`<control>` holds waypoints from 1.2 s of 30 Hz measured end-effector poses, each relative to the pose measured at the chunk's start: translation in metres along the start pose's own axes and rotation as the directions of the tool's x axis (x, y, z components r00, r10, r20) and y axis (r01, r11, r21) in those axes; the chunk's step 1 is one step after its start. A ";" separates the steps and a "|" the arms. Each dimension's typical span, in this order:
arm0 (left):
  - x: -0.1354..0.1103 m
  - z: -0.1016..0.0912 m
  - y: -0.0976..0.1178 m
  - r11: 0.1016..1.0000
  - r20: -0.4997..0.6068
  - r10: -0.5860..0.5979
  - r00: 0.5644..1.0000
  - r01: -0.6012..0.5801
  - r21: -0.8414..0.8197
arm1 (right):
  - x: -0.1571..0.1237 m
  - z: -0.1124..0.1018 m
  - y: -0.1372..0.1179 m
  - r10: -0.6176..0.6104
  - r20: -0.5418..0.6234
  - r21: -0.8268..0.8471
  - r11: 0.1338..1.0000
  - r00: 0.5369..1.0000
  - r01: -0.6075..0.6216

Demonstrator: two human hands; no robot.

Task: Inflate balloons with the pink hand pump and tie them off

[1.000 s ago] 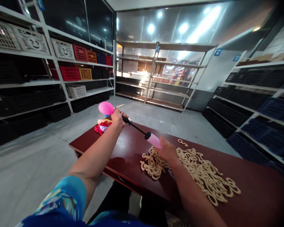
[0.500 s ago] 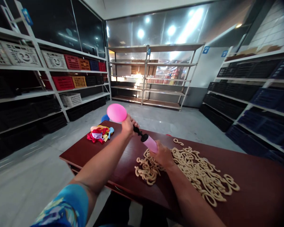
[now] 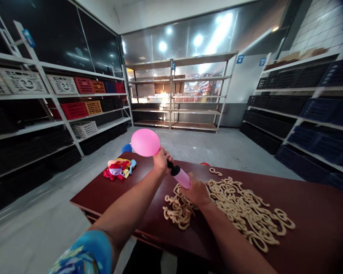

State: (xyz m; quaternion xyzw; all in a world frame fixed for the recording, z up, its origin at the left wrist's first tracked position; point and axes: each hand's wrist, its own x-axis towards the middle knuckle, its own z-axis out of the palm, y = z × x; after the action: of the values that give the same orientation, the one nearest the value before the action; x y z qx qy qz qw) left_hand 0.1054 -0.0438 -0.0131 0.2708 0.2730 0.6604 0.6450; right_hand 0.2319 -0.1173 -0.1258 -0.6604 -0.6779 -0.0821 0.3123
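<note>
A pink balloon [image 3: 145,142], partly inflated and larger than a fist, sits above the table's far edge. My left hand [image 3: 161,161] is closed round its neck, where it meets the black end of a balloon pump [image 3: 181,178]. My fingers hide the joint itself. The pump's pink barrel slants down to the right, and my right hand [image 3: 197,192] is wrapped round its lower end. Beneath and beside that hand lie tan, twisted rings and S-shaped loops [image 3: 240,209], spread over the dark red table [image 3: 122,198].
Limp balloons in several colours [image 3: 120,168] lie in a heap at the table's left. Something round and blue [image 3: 126,148] shows behind the far edge. Shelves with crates [image 3: 76,110] line the left, dark crates [image 3: 286,106] the right, and a rack [image 3: 171,95] the back.
The pink balloon has grown. My two hands are closer together, and less of the pump's black rod shows between them. The view has shifted slightly.
</note>
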 end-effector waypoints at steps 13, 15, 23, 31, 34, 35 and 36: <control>0.042 0.001 0.092 0.993 0.041 0.113 0.993 -0.114 0.014 | 0.005 0.003 0.009 0.019 0.020 0.019 1.000 1.000 -0.020; 0.034 -0.004 0.066 0.997 0.039 0.071 0.997 -0.071 0.018 | 0.003 0.003 0.005 0.014 0.026 0.016 1.000 1.000 -0.014; 0.011 -0.010 0.008 1.000 0.020 -0.028 0.999 0.028 0.004 | 0.002 -0.003 0.000 -0.018 0.069 0.054 0.998 0.997 0.014; 0.047 -0.017 0.090 0.992 -0.043 0.123 0.992 -0.123 0.008 | 0.007 -0.002 0.009 0.026 0.102 0.015 0.999 0.994 -0.028; 0.038 -0.028 0.065 0.996 -0.097 0.084 0.992 -0.086 -0.015 | 0.004 -0.002 0.006 0.004 0.123 -0.006 1.000 0.992 -0.003; 0.032 -0.030 0.050 0.998 -0.105 0.057 0.993 -0.060 -0.027 | 0.003 -0.002 0.004 -0.016 0.125 -0.003 1.000 0.992 0.017; 0.026 -0.032 0.036 0.999 -0.105 0.031 0.994 -0.035 -0.038 | 0.001 -0.002 0.002 -0.036 0.124 0.002 0.999 0.992 0.036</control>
State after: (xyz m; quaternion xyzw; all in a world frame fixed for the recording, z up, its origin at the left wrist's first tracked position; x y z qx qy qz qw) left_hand 0.0573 -0.0193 -0.0100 0.2276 0.2886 0.6895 0.6241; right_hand 0.2346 -0.1169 -0.1240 -0.6520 -0.7078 -0.0468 0.2680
